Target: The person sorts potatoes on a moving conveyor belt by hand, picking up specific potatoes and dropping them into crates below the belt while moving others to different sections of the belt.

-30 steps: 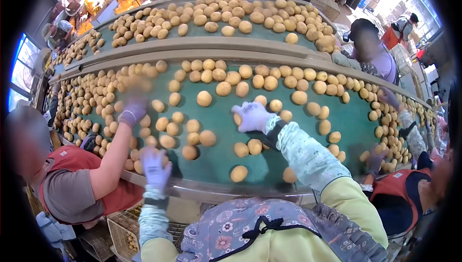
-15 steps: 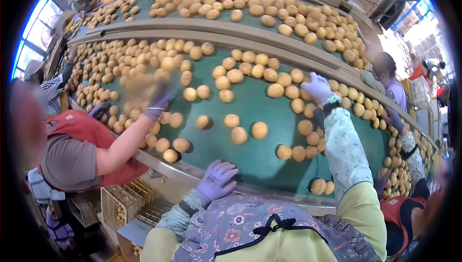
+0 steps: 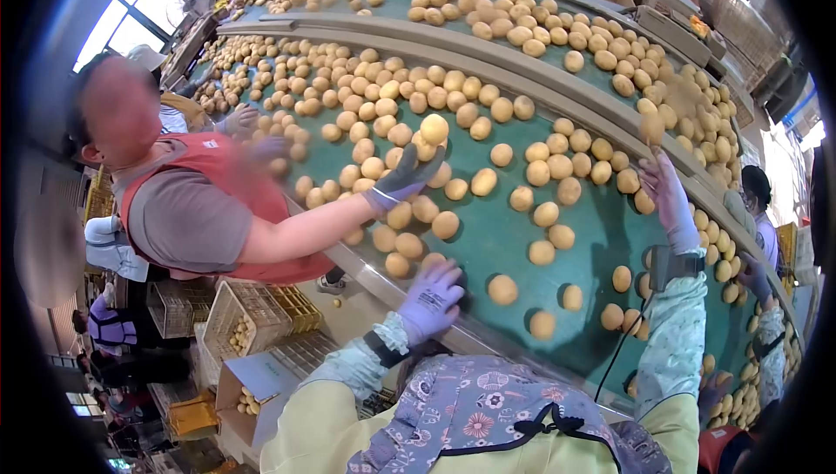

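Inside a daylit workshop, along a green belt (image 3: 483, 239) strewn with round tan produce (image 3: 502, 289); cannot tell whether fruit or potatoes. At the near edge, left hand (image 3: 431, 300) in a lilac glove, back uppermost, fingers apart, just beside one piece, with no hold visible. Toward the far edge, right hand (image 3: 666, 191), gloved alike, raised with fingers extended, and a blurred piece (image 3: 651, 128) just past the fingertips; cannot tell whether touching.

Probably firm, fairly light, quick to roll and perhaps easily bruised by a knock. Best taken round the widest part, with cupped fingers and a gentle squeeze.

Below the near edge, at left, a slatted crate (image 3: 270, 317) and an open cardboard box (image 3: 228, 400). In the way: a thin black cable (image 3: 620, 341) hanging from the right wrist over the belt, and a neighbour's forearm (image 3: 309, 230) across the near edge, ending in a grey-palmed glove (image 3: 402, 181) bearing pieces. Farther, a divider rail (image 3: 531, 77) along the far edge, then a second belt (image 3: 394, 3) with more produce.
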Motion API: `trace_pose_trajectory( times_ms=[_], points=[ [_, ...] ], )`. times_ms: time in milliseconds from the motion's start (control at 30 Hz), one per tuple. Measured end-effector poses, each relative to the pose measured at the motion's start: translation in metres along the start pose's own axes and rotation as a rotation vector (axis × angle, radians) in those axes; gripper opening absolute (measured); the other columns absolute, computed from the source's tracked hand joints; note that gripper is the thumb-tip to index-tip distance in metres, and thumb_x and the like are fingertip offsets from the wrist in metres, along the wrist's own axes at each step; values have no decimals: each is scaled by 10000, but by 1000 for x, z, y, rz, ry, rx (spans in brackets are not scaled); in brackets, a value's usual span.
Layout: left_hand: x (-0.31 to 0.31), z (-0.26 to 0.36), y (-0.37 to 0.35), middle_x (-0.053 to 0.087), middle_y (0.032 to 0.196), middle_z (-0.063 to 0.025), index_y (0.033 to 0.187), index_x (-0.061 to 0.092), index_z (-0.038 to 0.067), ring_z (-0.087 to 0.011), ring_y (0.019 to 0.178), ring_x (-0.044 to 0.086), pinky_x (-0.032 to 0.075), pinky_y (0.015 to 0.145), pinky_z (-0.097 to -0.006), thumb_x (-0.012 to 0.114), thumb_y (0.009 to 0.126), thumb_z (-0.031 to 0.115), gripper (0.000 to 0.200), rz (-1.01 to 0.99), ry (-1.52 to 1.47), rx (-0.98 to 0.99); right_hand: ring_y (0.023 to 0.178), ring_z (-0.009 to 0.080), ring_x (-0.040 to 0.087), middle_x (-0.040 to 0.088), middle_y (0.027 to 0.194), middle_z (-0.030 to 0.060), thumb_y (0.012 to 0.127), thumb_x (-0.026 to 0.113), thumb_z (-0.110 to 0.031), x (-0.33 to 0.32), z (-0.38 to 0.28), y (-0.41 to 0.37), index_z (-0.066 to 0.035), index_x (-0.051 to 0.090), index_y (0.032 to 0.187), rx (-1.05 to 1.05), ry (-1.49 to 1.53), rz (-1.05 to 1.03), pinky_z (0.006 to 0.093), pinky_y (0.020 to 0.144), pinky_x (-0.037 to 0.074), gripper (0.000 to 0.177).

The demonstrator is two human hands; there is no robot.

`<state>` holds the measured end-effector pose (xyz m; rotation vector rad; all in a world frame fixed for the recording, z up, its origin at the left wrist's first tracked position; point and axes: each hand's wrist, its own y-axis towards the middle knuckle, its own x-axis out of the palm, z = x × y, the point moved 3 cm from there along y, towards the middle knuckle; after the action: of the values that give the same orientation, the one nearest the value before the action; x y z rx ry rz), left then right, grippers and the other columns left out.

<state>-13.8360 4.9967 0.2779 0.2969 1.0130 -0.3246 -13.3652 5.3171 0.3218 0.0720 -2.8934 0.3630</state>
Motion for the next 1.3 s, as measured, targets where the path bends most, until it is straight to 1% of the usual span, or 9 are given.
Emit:
trace_pose_trajectory(
  times_ms=[133,233,300,467,667,800,933,1033,1300],
  points=[
    [-50,-89,-6,661,1481,-104,1202,761,257,-344,1482,585,290,1315,-736,762,827,100,406,20,348,-136,1553,464,548,552,1698,298,1089,749,-429,-38,90,46,-144,560,1707,-74,-983,8,467,1315,418,706],
    [-79,-128,-4,660,1473,-97,1257,783,271,-366,1456,592,314,1300,-711,811,875,135,406,29,405,-290,1596,519,468,522,1715,262,1001,819,-424,32,146,-17,-215,707,1511,-594,-1402,259,636,1329,362,562],
    [-120,-113,16,659,1486,-99,1289,783,251,-378,1451,592,329,1300,-686,841,883,167,418,35,419,-352,1564,550,477,472,1728,296,1021,835,-437,63,204,-57,-133,561,1688,-997,-1836,-76,725,1315,322,783],
    [-196,-111,107,566,1674,-210,1585,640,101,-415,1541,530,404,1271,-549,928,877,383,815,706,201,-237,1436,460,595,662,1519,225,934,882,-342,214,141,-177,-91,646,1570,-692,-1193,-372,583,1284,413,723],
    [-210,-230,164,541,1673,-271,1738,438,62,-456,1560,498,377,1292,-579,903,890,486,1056,602,308,-555,1356,414,651,713,1457,210,951,838,-275,256,117,-203,-100,726,1477,-207,-792,-574,559,1257,432,566],
    [-212,-214,151,570,1628,-251,1718,472,76,-446,1521,522,406,1267,-560,881,908,468,988,798,477,-255,1427,436,611,697,1501,241,1001,791,-227,203,102,-191,-46,722,1491,-409,-972,99,549,1270,437,527],
    [-166,-123,89,599,1600,-196,1582,588,99,-442,1503,548,451,1210,-599,887,879,414,826,81,-101,-86,1535,485,507,533,1682,297,985,825,-325,159,172,-197,-40,534,1684,-210,-1298,164,570,1289,409,809],
    [-103,-118,33,616,1579,-181,1468,673,165,-421,1509,559,452,1217,-619,877,857,336,667,62,36,300,1510,514,504,540,1641,326,907,922,-329,240,171,-202,34,495,1676,-339,-1082,7,574,1283,404,952],
    [-177,-251,11,540,1606,-199,1444,760,261,-454,1516,490,357,1264,-662,889,878,487,623,0,163,44,1537,456,537,564,1639,299,1024,827,-462,439,144,-145,-18,538,1662,-186,-797,-382,524,1278,448,828]
  ],
)
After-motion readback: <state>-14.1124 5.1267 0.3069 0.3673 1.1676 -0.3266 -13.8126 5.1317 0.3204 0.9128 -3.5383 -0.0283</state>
